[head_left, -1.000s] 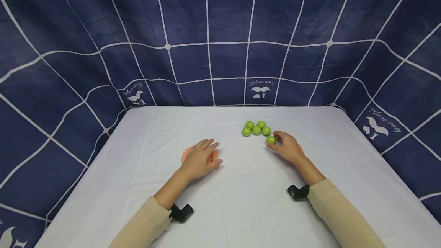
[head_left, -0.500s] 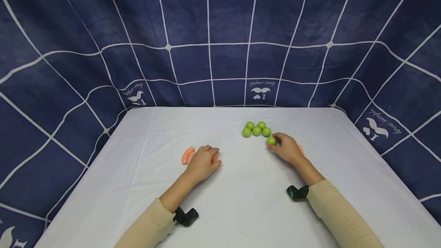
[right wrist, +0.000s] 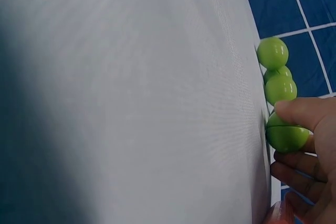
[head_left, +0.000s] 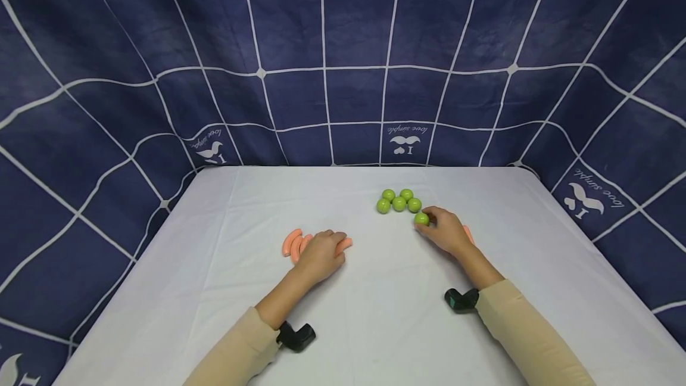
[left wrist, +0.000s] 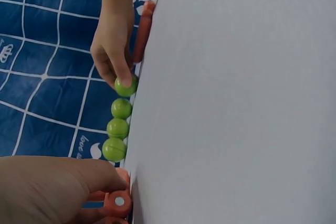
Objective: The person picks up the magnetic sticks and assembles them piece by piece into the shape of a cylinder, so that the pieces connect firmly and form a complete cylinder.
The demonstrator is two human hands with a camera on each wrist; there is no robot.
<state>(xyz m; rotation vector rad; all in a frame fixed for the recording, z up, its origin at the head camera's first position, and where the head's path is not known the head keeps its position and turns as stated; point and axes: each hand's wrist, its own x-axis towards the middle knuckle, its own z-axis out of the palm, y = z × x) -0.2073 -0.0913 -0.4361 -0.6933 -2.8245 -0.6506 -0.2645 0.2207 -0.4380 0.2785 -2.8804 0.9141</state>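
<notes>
Clock laid on the table in the head view, 12 at the far edge. At 9 works the left hand (head_left: pixel 320 258), between 2 and 3 the right hand (head_left: pixel 446 232); a broad stretch of white tablecloth (head_left: pixel 377 308) parts them and runs on toward 6, and both sit well inside the side edges. Left thumb and fingers pinch a pink-orange toy sausage (head_left: pixel 346 245); three more toy sausages (head_left: pixel 296 249) fan out at that hand's 10, partly covered. Right thumb and fingers pinch a green ball (head_left: pixel 421 218); five other green balls (head_left: pixel 399 204) cluster at 1, the nearest just beside it. Behind the right hand, toward its 3, another sausage piece (head_left: pixel 468 233) shows in part

Balls smooth, glossy, the held one seamed in the right wrist view. Sausages curved; one end bears a pale disc in the left wrist view. Beige sleeves (head_left: pixel 236 344)

Cloth lightly creased. Navy curtain (head_left: pixel 354 28), white-gridded and rippled, hangs at 9, 12 and 3
</notes>
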